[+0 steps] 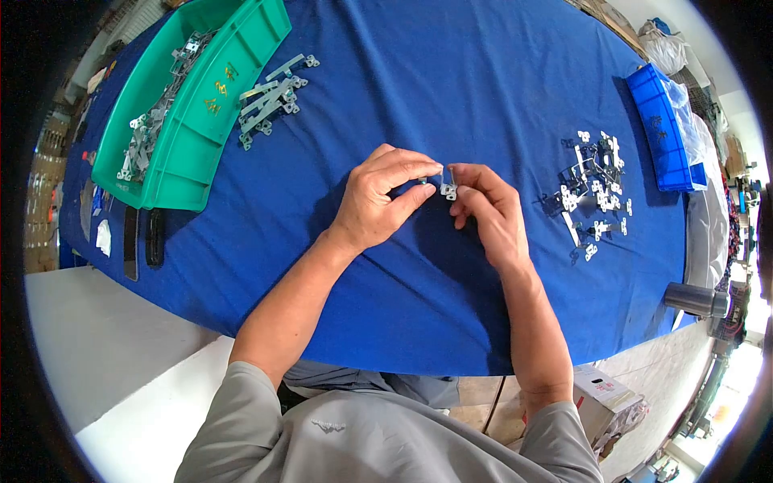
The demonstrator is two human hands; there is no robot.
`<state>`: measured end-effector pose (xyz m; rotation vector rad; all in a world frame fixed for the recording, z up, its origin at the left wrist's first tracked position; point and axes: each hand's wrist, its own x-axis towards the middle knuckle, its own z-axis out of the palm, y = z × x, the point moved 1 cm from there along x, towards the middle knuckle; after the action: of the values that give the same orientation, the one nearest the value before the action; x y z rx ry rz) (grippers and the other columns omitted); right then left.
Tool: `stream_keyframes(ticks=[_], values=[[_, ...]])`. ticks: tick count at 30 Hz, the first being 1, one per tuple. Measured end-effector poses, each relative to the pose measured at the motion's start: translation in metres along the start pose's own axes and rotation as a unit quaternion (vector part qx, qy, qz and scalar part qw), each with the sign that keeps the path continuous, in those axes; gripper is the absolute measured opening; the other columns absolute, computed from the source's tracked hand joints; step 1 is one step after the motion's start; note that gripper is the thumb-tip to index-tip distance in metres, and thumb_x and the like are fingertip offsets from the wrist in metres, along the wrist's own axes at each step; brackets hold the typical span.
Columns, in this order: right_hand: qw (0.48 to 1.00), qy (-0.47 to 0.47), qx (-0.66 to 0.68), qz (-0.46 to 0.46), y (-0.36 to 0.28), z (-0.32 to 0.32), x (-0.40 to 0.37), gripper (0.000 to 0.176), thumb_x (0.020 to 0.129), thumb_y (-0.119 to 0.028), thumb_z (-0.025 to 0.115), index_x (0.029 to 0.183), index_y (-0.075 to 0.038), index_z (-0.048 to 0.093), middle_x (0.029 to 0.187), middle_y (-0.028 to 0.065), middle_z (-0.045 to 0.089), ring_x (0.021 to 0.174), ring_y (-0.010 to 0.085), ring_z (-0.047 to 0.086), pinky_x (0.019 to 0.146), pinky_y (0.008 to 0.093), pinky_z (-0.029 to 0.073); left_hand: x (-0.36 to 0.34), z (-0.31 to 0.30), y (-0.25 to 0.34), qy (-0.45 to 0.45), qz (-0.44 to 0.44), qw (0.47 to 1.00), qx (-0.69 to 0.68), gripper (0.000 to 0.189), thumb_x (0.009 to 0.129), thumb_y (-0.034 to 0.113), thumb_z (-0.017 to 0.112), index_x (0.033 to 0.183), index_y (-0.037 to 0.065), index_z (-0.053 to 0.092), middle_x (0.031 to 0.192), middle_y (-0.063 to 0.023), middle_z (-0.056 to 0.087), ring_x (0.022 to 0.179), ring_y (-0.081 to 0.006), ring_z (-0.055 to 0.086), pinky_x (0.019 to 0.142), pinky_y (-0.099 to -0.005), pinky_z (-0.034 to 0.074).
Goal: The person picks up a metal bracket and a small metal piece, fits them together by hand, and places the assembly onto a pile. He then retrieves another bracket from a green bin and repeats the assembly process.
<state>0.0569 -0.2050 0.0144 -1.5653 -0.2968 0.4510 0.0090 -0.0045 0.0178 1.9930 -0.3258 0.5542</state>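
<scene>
My left hand (372, 197) and my right hand (493, 205) are raised close together over the middle of the blue cloth. Between the right thumb and fingers is a small silvery metal bracket (448, 191), its looped end showing below the fingertips. The left thumb and forefinger are closed in a pinch right beside it; what sits between them is thin and mostly hidden. Similar metal brackets (270, 101) lie in a pile to the left, and another loose pile of brackets (596, 181) lies to the right.
A green bin (181, 173) full of metal parts stands at the left. At the right edge are a blue bin (656, 129) with clear plastic in it and a dark metal flask (696, 299). A cardboard box (600, 390) sits below the blue-covered table (386, 322).
</scene>
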Motion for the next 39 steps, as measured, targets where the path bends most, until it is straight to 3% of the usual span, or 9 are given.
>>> stream_keyframes(ticks=[8,10,14,17,20,23,29,33,39], values=[[0.999,-0.005,-0.024,0.030,-0.001,-0.003,0.001,0.018,0.105,-0.016,0.062,0.110,0.000,0.067,0.081,0.0031,0.064,0.067,0.0065,0.057,0.056,0.0249,0.048,-0.001,0.002,0.001,-0.019,0.024,1.000,-0.001,0.025,0.082,0.001,0.079,0.107,0.003,0.078,0.106,-0.0120,0.077,0.095,-0.0261,0.070,0.086,-0.0360,0.056],[0.998,0.050,0.043,-0.005,0.000,0.003,0.001,0.019,0.105,-0.019,0.063,0.107,-0.001,0.066,0.080,0.0019,0.064,0.066,0.0060,0.056,0.055,0.0242,0.047,-0.002,0.003,0.001,-0.019,0.019,1.000,-0.005,0.024,0.083,0.002,0.079,0.108,0.002,0.077,0.104,-0.0132,0.076,0.092,-0.0256,0.071,0.084,-0.0348,0.056],[0.990,0.075,0.123,-0.006,-0.001,0.004,0.002,0.017,0.105,-0.018,0.063,0.106,-0.002,0.066,0.081,0.0000,0.064,0.065,0.0053,0.056,0.055,0.0227,0.045,-0.004,0.005,-0.002,0.024,-0.093,0.995,-0.032,0.020,0.094,0.009,0.074,0.112,0.002,0.077,0.100,-0.0110,0.077,0.077,-0.0154,0.069,0.067,-0.0271,0.055],[0.999,0.036,0.002,0.013,-0.003,0.005,-0.002,0.016,0.105,-0.017,0.063,0.104,-0.001,0.067,0.081,0.0002,0.066,0.066,0.0054,0.056,0.056,0.0227,0.044,-0.008,0.005,-0.009,0.041,-0.206,0.975,-0.079,0.023,0.102,0.017,0.068,0.118,0.001,0.075,0.094,-0.0047,0.076,0.068,-0.0051,0.064,0.052,-0.0207,0.050],[0.998,0.020,-0.061,-0.012,-0.004,0.008,-0.004,0.017,0.105,-0.017,0.063,0.102,0.000,0.067,0.080,0.0007,0.066,0.067,0.0057,0.057,0.058,0.0232,0.045,-0.007,0.004,-0.008,0.049,-0.221,0.968,-0.109,0.024,0.102,0.017,0.068,0.119,0.001,0.074,0.090,-0.0036,0.075,0.069,-0.0056,0.064,0.053,-0.0205,0.051],[0.997,0.014,-0.074,-0.007,-0.002,0.007,-0.003,0.017,0.105,-0.018,0.063,0.103,-0.003,0.068,0.082,-0.0009,0.066,0.067,0.0035,0.056,0.057,0.0208,0.043,-0.006,0.004,-0.004,0.049,-0.229,0.966,-0.112,0.019,0.099,0.012,0.070,0.111,-0.002,0.074,0.083,-0.0080,0.073,0.066,-0.0097,0.065,0.060,-0.0273,0.052],[0.992,0.027,-0.120,-0.006,-0.003,0.006,-0.002,0.019,0.103,-0.017,0.065,0.098,0.001,0.069,0.075,0.0009,0.065,0.064,0.0062,0.057,0.057,0.0243,0.045,-0.004,0.003,-0.005,0.051,-0.142,0.985,-0.080,0.018,0.097,0.010,0.071,0.111,-0.001,0.075,0.093,-0.0106,0.075,0.072,-0.0109,0.067,0.063,-0.0265,0.053],[0.988,0.019,-0.154,-0.022,0.001,0.003,-0.002,0.016,0.102,-0.014,0.064,0.101,0.002,0.068,0.076,0.0012,0.065,0.064,0.0067,0.058,0.056,0.0254,0.047,-0.002,-0.002,0.003,0.020,-0.080,0.996,-0.038,0.019,0.091,0.006,0.075,0.110,0.002,0.077,0.104,-0.0109,0.076,0.087,-0.0170,0.071,0.075,-0.0297,0.056],[0.999,0.038,0.008,-0.010,-0.004,0.008,-0.001,0.016,0.102,-0.010,0.062,0.110,0.003,0.067,0.081,0.0027,0.065,0.074,0.0093,0.062,0.064,0.0265,0.053,-0.001,0.000,-0.002,0.005,-0.004,1.000,-0.016,0.023,0.086,0.002,0.076,0.108,0.004,0.078,0.108,-0.0114,0.076,0.097,-0.0237,0.071,0.084,-0.0343,0.056]])
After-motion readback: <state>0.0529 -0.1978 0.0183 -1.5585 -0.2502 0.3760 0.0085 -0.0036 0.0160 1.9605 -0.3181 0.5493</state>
